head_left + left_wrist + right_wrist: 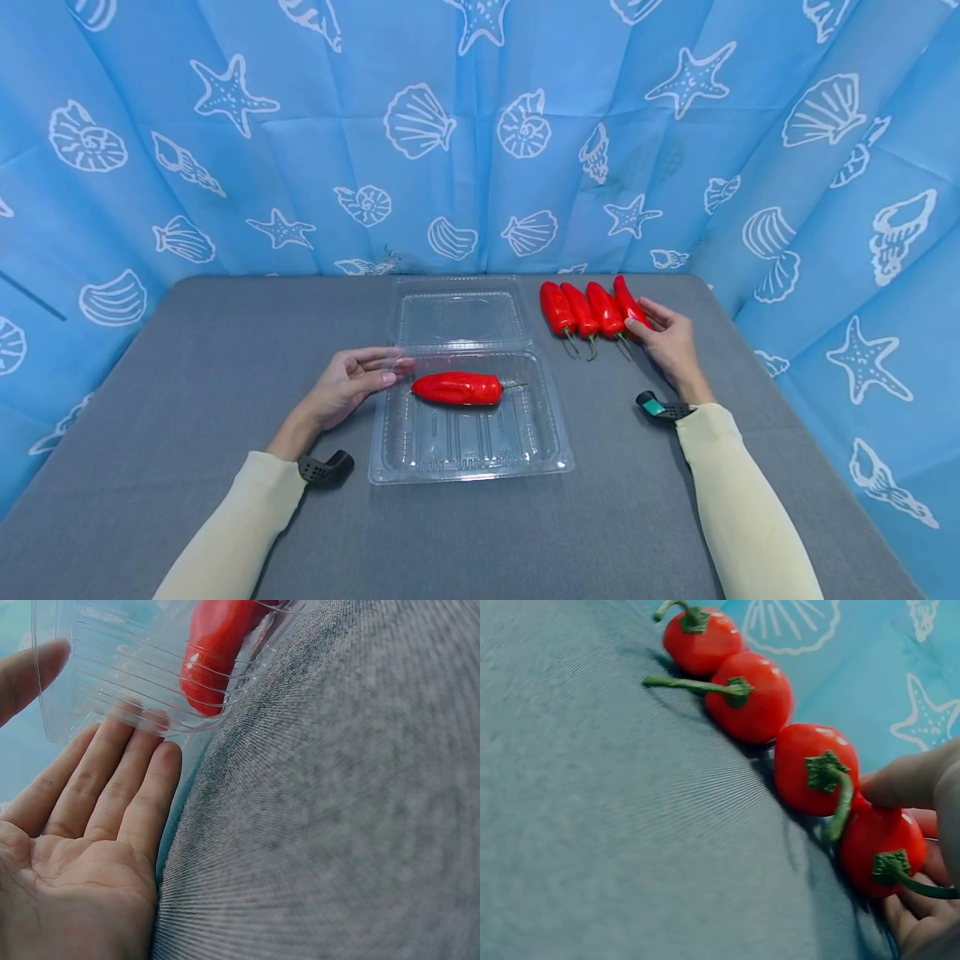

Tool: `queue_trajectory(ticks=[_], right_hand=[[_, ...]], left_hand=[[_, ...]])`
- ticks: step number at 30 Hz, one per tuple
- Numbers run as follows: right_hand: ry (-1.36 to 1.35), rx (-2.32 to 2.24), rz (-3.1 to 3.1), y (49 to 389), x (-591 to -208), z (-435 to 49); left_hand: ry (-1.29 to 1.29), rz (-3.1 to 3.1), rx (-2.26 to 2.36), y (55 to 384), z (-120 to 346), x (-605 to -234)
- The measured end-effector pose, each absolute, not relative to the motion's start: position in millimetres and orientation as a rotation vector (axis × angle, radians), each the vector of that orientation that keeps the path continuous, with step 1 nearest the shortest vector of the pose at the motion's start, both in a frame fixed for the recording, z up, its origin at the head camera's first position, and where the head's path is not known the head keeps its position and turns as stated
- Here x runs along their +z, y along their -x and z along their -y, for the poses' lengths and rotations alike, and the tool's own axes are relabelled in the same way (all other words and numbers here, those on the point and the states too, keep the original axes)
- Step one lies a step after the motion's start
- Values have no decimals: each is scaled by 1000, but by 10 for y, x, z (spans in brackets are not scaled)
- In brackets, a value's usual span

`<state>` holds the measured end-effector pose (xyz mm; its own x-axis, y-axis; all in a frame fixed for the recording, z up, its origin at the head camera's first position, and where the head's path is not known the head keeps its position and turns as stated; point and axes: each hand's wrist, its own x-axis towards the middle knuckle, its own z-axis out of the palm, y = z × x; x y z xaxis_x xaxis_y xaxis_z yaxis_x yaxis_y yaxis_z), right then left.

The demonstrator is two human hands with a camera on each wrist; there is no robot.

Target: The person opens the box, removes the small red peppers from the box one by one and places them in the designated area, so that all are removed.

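Note:
A clear plastic clamshell box (pixel 472 475) lies with its lid (pixel 461 321) folded back, away from me. Inside its base a red chili pepper (pixel 457 388) lies crosswise, stem to the right. My left hand (pixel 347 385) is at the box's left side, its straight fingers touching the outer wall and its thumb by the rim. At the back right, my right hand (pixel 672 343) grips the rightmost red pepper (pixel 881 851) of a row, thumb on one side and fingers on the other. That pepper rests on the cloth, partly covered by the hand in the head view.
Left of the gripped pepper lie three more red peppers (pixel 603 308), side by side, green stems toward me. A grey cloth (pixel 225 358) covers the table. Behind it and along the sides hangs a blue curtain (pixel 465 208) printed with white shells and starfish.

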<state>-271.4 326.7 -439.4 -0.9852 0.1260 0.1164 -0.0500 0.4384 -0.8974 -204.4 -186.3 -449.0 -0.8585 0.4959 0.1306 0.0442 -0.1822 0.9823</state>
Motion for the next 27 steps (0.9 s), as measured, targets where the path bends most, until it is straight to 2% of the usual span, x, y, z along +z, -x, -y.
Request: queue_trajectory(ticks=[27], right_hand=[[185,1353,2379,2721,-4448,-3113]], left_hand=[[-620,-1776,2119,2051,1874,-4509]])
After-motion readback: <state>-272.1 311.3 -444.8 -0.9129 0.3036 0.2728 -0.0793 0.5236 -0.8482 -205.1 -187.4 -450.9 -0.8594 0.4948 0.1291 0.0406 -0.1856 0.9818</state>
